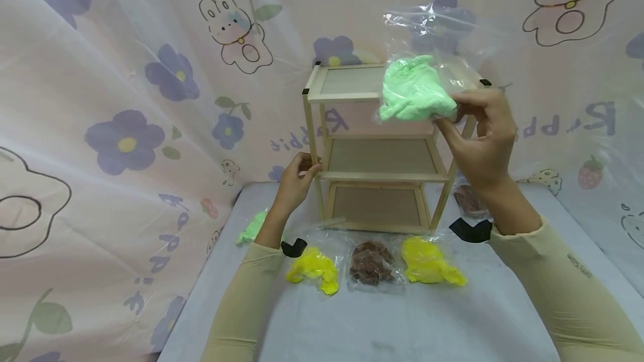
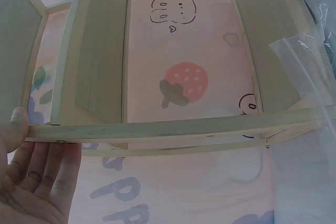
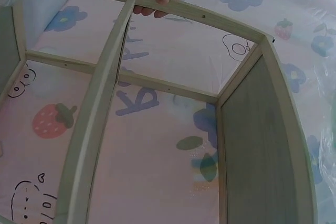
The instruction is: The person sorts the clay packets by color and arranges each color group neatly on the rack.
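The curtain (image 1: 193, 105), printed with rabbits and flowers, fills the left and top of the frame. There are 6 bags: 2 green, 2 yellow and 2 brown. 5 lie on the bench (image 1: 392, 328); 1 is in the air.

At lower left of centre, the left green bag (image 1: 253, 227) lies near the bench's edge, partly hidden by the left forearm. The left hand (image 1: 293, 186), left of centre, grips the rack's left front post at middle-shelf height, thumb on 1 side and fingers on the other. Below the wrist are 1 black strap (image 1: 294, 247) and 1 beige sleeve (image 1: 246, 300).

Along the lower centre lie 3 bags in a row: left yellow bag (image 1: 314, 267), front brown bag (image 1: 372, 262), right yellow bag (image 1: 431, 261). Behind them, mid-frame, the wooden rack (image 1: 382, 176) stands upright with 3 shelves.

At upper right of centre, the raised green bag (image 1: 415, 89) covers part of the top shelf. The right hand (image 1: 485, 133) pinches its lower right corner between thumb and fingers, blocking part of the rack's right side. Lower down, the rear brown bag (image 1: 470, 201) is partly covered by the right wrist.
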Demonstrator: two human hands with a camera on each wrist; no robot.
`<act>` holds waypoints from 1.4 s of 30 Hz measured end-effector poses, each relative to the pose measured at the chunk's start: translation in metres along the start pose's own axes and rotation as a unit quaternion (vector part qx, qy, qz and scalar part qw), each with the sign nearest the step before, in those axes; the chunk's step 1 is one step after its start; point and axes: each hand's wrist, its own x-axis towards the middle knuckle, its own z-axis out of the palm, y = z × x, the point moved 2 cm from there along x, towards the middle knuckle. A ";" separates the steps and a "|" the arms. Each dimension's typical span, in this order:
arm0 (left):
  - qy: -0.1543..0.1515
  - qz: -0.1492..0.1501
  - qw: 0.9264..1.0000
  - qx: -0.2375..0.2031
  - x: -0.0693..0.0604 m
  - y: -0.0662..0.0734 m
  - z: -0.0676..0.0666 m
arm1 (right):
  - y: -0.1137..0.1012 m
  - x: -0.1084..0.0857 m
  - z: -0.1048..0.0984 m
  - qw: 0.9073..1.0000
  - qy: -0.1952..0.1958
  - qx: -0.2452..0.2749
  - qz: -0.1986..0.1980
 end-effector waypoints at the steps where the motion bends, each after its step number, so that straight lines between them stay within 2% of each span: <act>1: -0.001 0.000 1.000 0.001 0.000 0.000 0.000 | 0.001 0.001 0.002 1.000 0.000 0.003 -0.001; 7: -0.001 -0.001 1.000 0.004 0.001 0.001 0.000 | 0.001 0.008 0.015 1.000 -0.004 0.011 -0.007; 18: 0.002 -0.001 1.000 0.004 0.000 -0.001 -0.001 | 0.010 0.024 0.038 1.000 -0.018 0.016 0.010; 24: -0.007 -0.001 1.000 0.000 -0.002 0.000 -0.001 | 0.016 0.030 0.049 1.000 -0.026 -0.014 0.003; 34: -0.007 0.005 1.000 0.002 -0.001 0.000 0.001 | 0.029 0.036 0.064 0.996 -0.064 -0.052 0.022; 39: -0.009 0.003 1.000 0.007 -0.001 0.000 0.001 | 0.035 0.037 0.072 0.993 -0.086 -0.080 0.034; 42: -0.005 -0.001 1.000 0.004 -0.001 -0.001 0.000 | 0.039 0.039 0.076 0.989 -0.113 -0.093 0.020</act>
